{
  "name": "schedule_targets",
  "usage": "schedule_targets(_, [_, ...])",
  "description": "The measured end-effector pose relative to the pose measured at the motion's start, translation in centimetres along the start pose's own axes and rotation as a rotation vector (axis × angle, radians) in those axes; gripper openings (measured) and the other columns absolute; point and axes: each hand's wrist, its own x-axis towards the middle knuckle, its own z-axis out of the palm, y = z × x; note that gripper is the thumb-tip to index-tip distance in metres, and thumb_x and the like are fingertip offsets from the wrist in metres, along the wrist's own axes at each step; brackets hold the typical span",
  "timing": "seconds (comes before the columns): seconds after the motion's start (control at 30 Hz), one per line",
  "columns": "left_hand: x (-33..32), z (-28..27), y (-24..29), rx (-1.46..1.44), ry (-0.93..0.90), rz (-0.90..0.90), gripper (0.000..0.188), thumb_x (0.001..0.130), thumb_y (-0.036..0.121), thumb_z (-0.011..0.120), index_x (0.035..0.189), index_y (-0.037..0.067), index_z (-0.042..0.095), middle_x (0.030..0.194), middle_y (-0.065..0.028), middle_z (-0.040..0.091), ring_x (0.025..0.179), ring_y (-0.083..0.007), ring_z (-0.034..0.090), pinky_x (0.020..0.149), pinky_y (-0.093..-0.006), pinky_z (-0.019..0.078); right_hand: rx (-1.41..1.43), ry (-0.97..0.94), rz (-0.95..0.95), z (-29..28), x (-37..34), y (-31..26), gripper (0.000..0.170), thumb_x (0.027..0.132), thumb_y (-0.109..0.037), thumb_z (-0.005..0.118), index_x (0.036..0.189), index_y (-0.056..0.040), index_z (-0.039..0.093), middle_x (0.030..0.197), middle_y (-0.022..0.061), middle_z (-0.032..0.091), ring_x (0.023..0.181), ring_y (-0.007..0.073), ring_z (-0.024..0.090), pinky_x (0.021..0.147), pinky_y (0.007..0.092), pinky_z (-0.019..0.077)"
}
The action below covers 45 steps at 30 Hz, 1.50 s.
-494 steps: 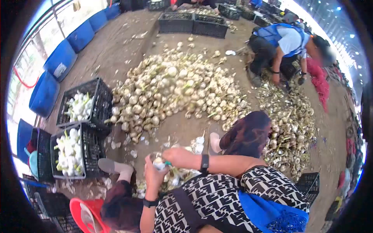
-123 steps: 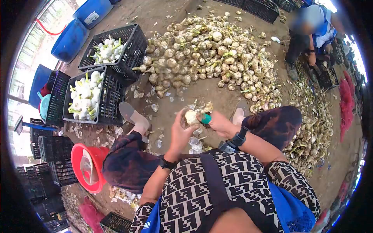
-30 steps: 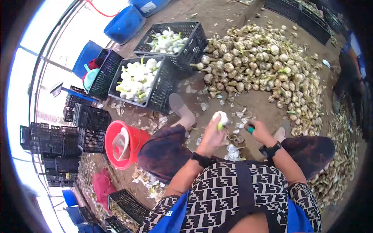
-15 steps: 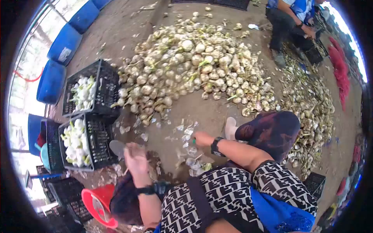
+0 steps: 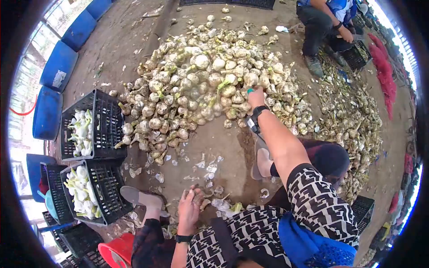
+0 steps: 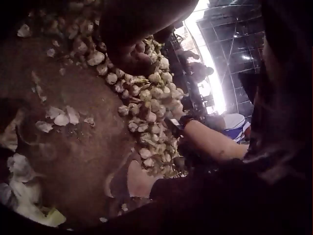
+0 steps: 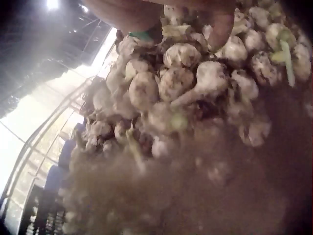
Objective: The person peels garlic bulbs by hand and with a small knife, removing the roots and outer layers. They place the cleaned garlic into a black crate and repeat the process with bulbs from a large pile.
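Note:
My right hand (image 5: pixel 256 97) reaches forward into the near side of a large heap of untrimmed garlic bulbs (image 5: pixel 192 80). In it is a small green-handled tool (image 7: pixel 141 35); the blade end is hidden. The right wrist view has its fingertips (image 7: pixel 222 32) right at the soil-stained bulbs. Nearer my body, the left hand (image 5: pixel 190 206) hovers over the littered ground, fingers loosely bent and nothing in them. The left wrist view also has this hand (image 6: pixel 129 51) with no bulb in its grasp. Cleaned white garlic (image 5: pixel 81 190) fills part of a black crate (image 5: pixel 109 192) at left.
A second black crate (image 5: pixel 109 125) of white garlic stands beyond the first. By my left leg is a red bucket (image 5: pixel 119 248). Papery skins (image 5: pixel 210 169) litter the ground between my feet. Another person (image 5: pixel 333 22) crouches at upper right, beside a trimmings pile (image 5: pixel 346 120).
A second ago my left hand held a white garlic bulb; it then swung out toward the near crate and is now back, without the bulb. My right hand has stretched forward to the heap.

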Motion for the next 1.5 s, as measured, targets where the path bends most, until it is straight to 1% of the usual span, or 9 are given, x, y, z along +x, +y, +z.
schedule_targets(0.07, [0.0, 0.1, 0.0, -0.005, -0.002, 0.003, 0.021, 0.089, 0.011, 0.049, 0.108, 0.003, 0.046, 0.091, -0.0097, 0.058, 0.079, -0.0177, 0.058, 0.067, -0.0277, 0.0486, 0.998, 0.406, 0.579, -1.4, 0.0, -1.5, 0.023, 0.077, -0.014, 0.049, 0.070, 0.0056, 0.059, 0.060, 0.0197, 0.056, 0.061, 0.0382, 0.055, 0.059, 0.0443, 0.0434])
schedule_targets(0.13, [0.3, -0.4, -0.6, 0.040, -0.057, 0.033, 0.022, 0.089, 0.011, 0.049, 0.109, 0.002, 0.046, 0.090, -0.0092, 0.058, 0.079, -0.0168, 0.058, 0.067, -0.0282, 0.0487, 1.228, 0.180, 0.616, -8.6, -2.8, -3.0, 0.021, 0.075, -0.012, 0.048, 0.066, 0.0037, 0.058, 0.060, 0.0221, 0.056, 0.062, 0.0407, 0.055, 0.059, 0.0445, 0.0423])
schedule_targets(0.2, [0.8, -0.5, -1.0, 0.079, -0.041, 0.089, 0.030, 0.089, 0.011, 0.049, 0.115, 0.002, 0.042, 0.096, -0.0110, 0.057, 0.081, -0.0185, 0.058, 0.068, -0.0287, 0.0488, 1.761, -0.322, 0.495, -10.3, -5.8, -5.2, 0.019, 0.079, -0.015, 0.051, 0.072, 0.0024, 0.057, 0.060, 0.0091, 0.054, 0.058, 0.0188, 0.052, 0.053, 0.0330, 0.0391])
schedule_targets(0.3, [-0.8, 1.0, 0.0, 0.197, 0.035, 0.211, 0.055, 0.088, 0.011, 0.051, 0.134, 0.003, 0.022, 0.121, -0.0149, 0.047, 0.096, -0.0223, 0.056, 0.076, -0.0296, 0.0474, 1.773, -0.582, 0.137, -14.6, -12.1, -8.3, 0.019, 0.081, -0.018, 0.053, 0.073, -0.0005, 0.055, 0.060, 0.0019, 0.048, 0.059, 0.0120, 0.045, 0.053, 0.0281, 0.0372])
schedule_targets(0.37, [0.2, -2.7, 0.5, 1.280, -0.246, 0.765, 0.064, 0.088, 0.009, 0.050, 0.139, 0.007, 0.011, 0.132, -0.0137, 0.035, 0.109, -0.0230, 0.049, 0.082, -0.0308, 0.0443, 1.425, -0.597, -0.471, -17.4, -15.5, -10.1, 0.018, 0.084, -0.019, 0.051, 0.077, -0.0033, 0.054, 0.062, 0.0032, 0.049, 0.062, 0.0135, 0.048, 0.055, 0.0290, 0.0390])
schedule_targets(0.47, [-2.5, -0.9, 0.5, 0.389, -0.313, 0.369, 0.063, 0.086, 0.004, 0.047, 0.139, 0.008, 0.012, 0.131, -0.0135, 0.035, 0.113, -0.0230, 0.044, 0.087, -0.0335, 0.0426, 0.963, -0.321, -0.824, -20.6, -19.1, -11.1, 0.017, 0.086, -0.021, 0.052, 0.083, -0.0048, 0.054, 0.068, 0.0055, 0.054, 0.066, 0.0125, 0.050, 0.058, 0.0296, 0.0416])
schedule_targets(0.73, [-7.2, 0.5, 0.4, -0.045, -0.376, 0.363, 0.061, 0.081, -0.002, 0.050, 0.131, 0.008, 0.015, 0.121, -0.0133, 0.040, 0.108, -0.0229, 0.046, 0.088, -0.0323, 0.0423, 1.865, -0.415, 0.106, -21.8, -23.9, -11.6, 0.020, 0.088, -0.025, 0.054, 0.095, -0.0059, 0.054, 0.081, -0.0018, 0.055, 0.071, 0.0073, 0.051, 0.058, 0.0228, 0.0390])
schedule_targets(1.2, [-8.2, 1.9, 0.4, 0.435, -0.178, 0.773, 0.064, 0.066, 0.001, 0.060, 0.121, 0.002, 0.027, 0.109, -0.0103, 0.046, 0.101, -0.0170, 0.047, 0.090, -0.0288, 0.0386, 1.763, -0.739, -0.027, -24.2, -24.9, -13.6, 0.020, 0.081, -0.014, 0.057, 0.088, 0.0044, 0.060, 0.069, 0.0045, 0.059, 0.059, 0.0079, 0.048, 0.050, 0.0284, 0.0409])
schedule_targets(1.5, [-7.1, 0.9, 1.0, -0.012, -0.298, 0.058, 0.052, 0.093, 0.048, 0.025, 0.118, 0.008, 0.044, 0.110, -0.0068, 0.054, 0.098, -0.0195, 0.053, 0.082, -0.0353, 0.0446, 1.721, -0.388, -0.465, -23.9, -24.2, -12.5, 0.020, 0.083, -0.012, 0.054, 0.095, 0.0005, 0.061, 0.083, 0.0068, 0.064, 0.073, 0.0107, 0.055, 0.066, 0.0288, 0.0449])
